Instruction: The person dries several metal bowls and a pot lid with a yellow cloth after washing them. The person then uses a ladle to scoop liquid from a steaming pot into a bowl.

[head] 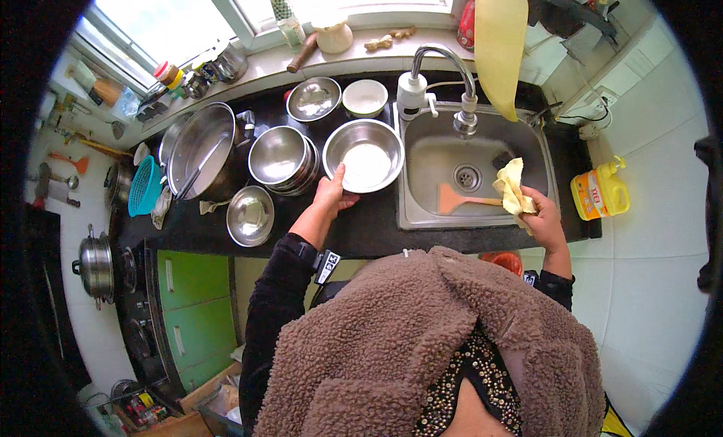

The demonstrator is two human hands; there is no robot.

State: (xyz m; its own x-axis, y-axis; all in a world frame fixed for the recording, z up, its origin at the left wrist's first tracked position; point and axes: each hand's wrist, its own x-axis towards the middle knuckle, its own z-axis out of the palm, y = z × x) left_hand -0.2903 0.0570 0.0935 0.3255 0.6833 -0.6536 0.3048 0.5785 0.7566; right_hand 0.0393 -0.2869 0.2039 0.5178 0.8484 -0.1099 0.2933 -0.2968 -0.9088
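Note:
My left hand (333,193) grips the near rim of a stainless steel basin (364,154) beside the sink, thumb over the edge and fingers outside. In my right hand (542,210) is a crumpled pale yellow cloth (511,188), held above the right side of the steel sink (432,222). An orange spatula (452,199) lies in the sink near the drain (467,178), its handle running behind the cloth. A dark scouring pad (502,160) sits further back. Over the sink hangs the chrome faucet spout (465,121).
Left of the basin stand stacked steel bowls (279,154), a single steel bowl (250,215) and a large pot (203,149) with a ladle. Behind are another steel bowl (314,98) and a white bowl (365,98). A yellow detergent jug (600,189) stands right of the sink.

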